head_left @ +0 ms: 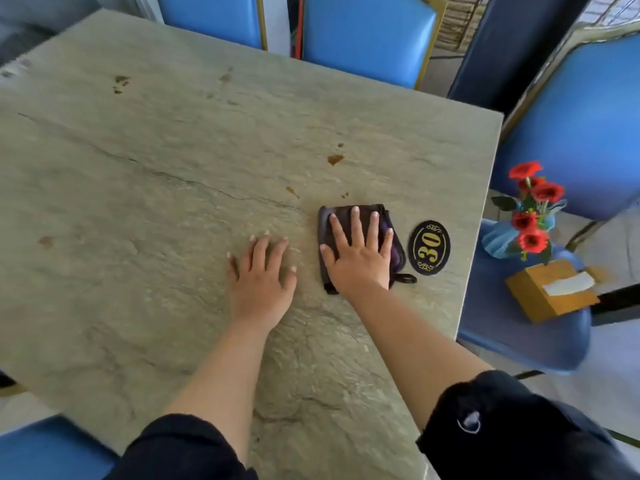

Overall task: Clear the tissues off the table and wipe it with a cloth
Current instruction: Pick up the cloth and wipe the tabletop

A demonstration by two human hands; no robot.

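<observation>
A dark folded cloth [396, 252] lies on the stone-look table [145, 174] near its right edge. My right hand [360, 252] presses flat on the cloth with fingers spread and straight. Just left of it, my left hand [265, 271] rests flat on the bare tabletop. Brown stains [335, 159] mark the table beyond the cloth, and more stains [120, 83] sit at the far left. No loose tissues show on the table.
A black oval plate reading 30 [429, 247] sits right of the cloth. On the blue chair [526, 337] at the right stand a vase of red flowers [526, 216] and a wooden tissue box [552, 292]. More blue chairs [367, 36] line the far side.
</observation>
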